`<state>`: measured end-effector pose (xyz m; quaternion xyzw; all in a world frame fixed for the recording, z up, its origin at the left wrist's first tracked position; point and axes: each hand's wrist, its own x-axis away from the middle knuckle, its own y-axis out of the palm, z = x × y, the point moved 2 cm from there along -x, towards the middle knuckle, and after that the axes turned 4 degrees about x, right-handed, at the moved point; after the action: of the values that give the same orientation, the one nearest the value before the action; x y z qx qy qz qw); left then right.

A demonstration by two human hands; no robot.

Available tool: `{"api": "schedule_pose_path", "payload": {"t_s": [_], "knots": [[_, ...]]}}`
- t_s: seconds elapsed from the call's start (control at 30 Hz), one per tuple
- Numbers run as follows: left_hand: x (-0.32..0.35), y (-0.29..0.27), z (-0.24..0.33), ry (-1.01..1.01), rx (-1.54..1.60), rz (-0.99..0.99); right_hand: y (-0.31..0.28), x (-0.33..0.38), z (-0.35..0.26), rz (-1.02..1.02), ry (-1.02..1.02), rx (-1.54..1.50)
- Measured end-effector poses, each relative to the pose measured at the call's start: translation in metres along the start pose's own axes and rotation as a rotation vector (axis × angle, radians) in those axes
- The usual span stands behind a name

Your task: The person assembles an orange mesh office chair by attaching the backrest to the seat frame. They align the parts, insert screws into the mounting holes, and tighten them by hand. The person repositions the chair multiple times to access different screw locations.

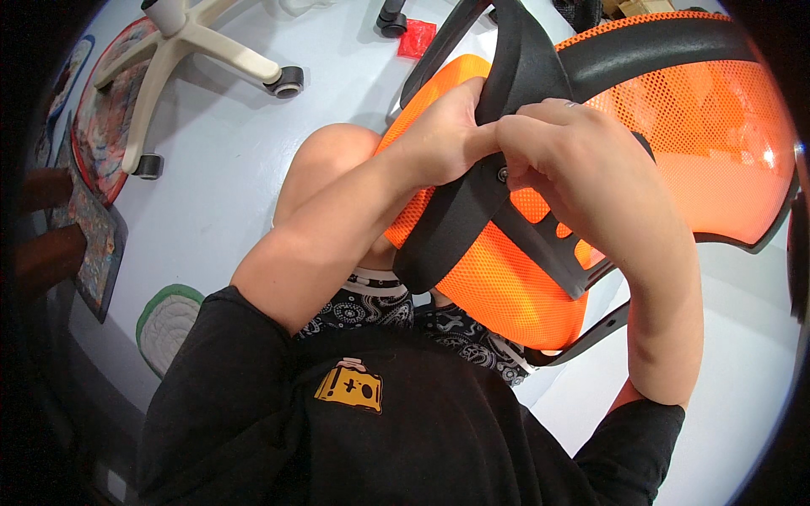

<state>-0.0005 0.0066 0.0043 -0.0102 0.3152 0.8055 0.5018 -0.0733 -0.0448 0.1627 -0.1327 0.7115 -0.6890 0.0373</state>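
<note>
An orange mesh office chair (506,287) lies tipped over against my legs, with its black curved armrest (443,223) upward. My left hand (451,131) rests across this armrest, its thumb along the black plastic and its fingers running in under the other hand. Over them my right hand (561,139) is curled, fingertips turned down beside a round metal bolt (503,174) in the armrest. Whatever the pinched fingers of both hands hold is hidden. To the right spreads the chair's orange mesh backrest (709,143) in its black frame.
A beige five-star chair base (181,42) on black casters stands at the upper left. Near the top lies a red packet (417,39) beside another caster (391,21). Patterned mats (110,126) and a green-rimmed mat (169,325) lie on the left of the pale floor.
</note>
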Motion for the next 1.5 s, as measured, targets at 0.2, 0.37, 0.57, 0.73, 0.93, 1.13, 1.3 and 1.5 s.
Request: {"api": "schedule_pose_path", "payload": {"t_s": [0.2, 0.37, 0.57, 0.73, 0.93, 1.13, 1.3, 1.5], "knots": [[-0.001, 0.008, 0.007, -0.108, 0.098, 0.068, 0.006, 0.016, -0.002, 0.092, 0.186, 0.0], [0.001, 0.009, 0.008, -0.158, 0.196, 0.05, 0.036, 0.053, -0.014, 0.208, 0.335, 0.095], [-0.001, 0.01, 0.004, -0.14, 0.198, 0.073, 0.066, 0.074, -0.031, 0.35, 0.312, 0.082], [0.0, 0.008, 0.003, -0.143, 0.18, 0.08, 0.064, 0.067, -0.029, 0.313, 0.349, 0.058], [-0.002, 0.009, 0.006, -0.124, 0.15, 0.099, 0.07, 0.039, -0.025, 0.573, 0.326, -0.019], [0.0, 0.007, 0.009, -0.188, 0.204, 0.066, 0.074, 0.022, -0.023, 0.672, 0.297, 0.068], [0.001, 0.007, 0.003, -0.142, 0.196, 0.082, 0.071, 0.019, -0.013, 0.766, 0.377, 0.092], [0.0, 0.007, 0.003, -0.119, 0.176, 0.089, 0.065, 0.042, -0.005, 0.706, 0.555, -0.083]]}}
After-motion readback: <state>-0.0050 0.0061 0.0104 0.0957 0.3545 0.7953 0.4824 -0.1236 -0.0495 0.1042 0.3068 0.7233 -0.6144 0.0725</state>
